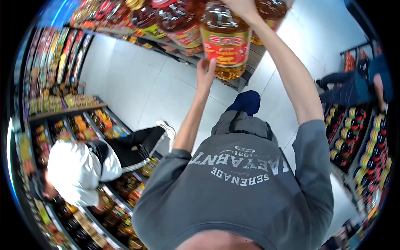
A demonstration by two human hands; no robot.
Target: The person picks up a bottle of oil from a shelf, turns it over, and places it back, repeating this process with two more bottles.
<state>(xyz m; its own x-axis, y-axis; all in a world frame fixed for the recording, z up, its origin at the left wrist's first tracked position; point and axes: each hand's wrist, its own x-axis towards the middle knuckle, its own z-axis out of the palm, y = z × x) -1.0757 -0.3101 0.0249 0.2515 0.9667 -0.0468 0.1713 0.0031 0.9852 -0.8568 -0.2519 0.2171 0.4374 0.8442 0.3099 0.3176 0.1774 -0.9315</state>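
A large clear bottle of golden cooking oil (226,46) with a red and yellow label is at the top middle, in front of the display's edge. My right hand (243,7) is closed at its top, with the fingers partly cut off by the frame. My left hand (205,76) presses on the lower left side, the thumb against the label and the other fingers partly hidden. Similar oil bottles (179,25) stand close together to its left, and another bottle (271,10) shows behind my right wrist.
The wooden display stand (255,58) borders the pale tiled floor (166,83). At left, a person in white (75,171) leans by shelves of bottles (121,183). Another person (346,85) is at right, near racks of dark bottles (346,137).
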